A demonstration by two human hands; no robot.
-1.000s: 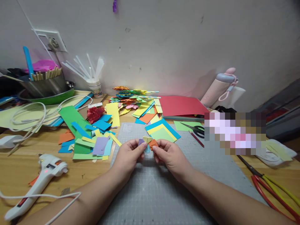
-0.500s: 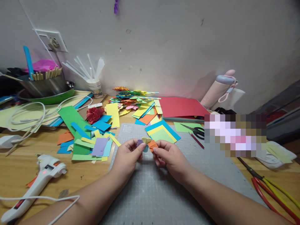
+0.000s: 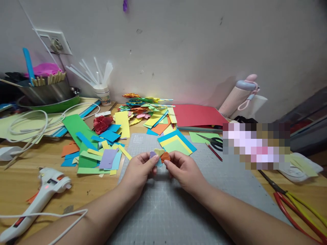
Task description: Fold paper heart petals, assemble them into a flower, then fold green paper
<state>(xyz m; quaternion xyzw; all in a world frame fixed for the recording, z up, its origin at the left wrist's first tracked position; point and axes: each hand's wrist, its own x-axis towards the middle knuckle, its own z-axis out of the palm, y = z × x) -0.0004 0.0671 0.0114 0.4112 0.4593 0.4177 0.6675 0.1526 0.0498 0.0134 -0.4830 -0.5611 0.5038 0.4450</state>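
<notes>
A small paper flower with purple, pale yellow and light blue petals is held up over the grey cutting mat. My left hand is closed, pinching the flower at its purple petal between thumb and fingers. On the other side, my right hand pinches an orange paper petal by its outer edge. The orange petal lies against the flower's right side; whether it is stuck on I cannot tell. Fingertips behind the petals are partly hidden.
Colored paper pieces lie left of the mat, near a white glue gun with its cord. Blue, yellow and green sheets lie beyond my hands. Black scissors, a pencil and red-and-yellow-handled scissors are at right.
The orange petal has turned to show a rounder, creased face and sits closer to the flower. The light blue petal shows more clearly. Both hands stay in nearly the same place.
</notes>
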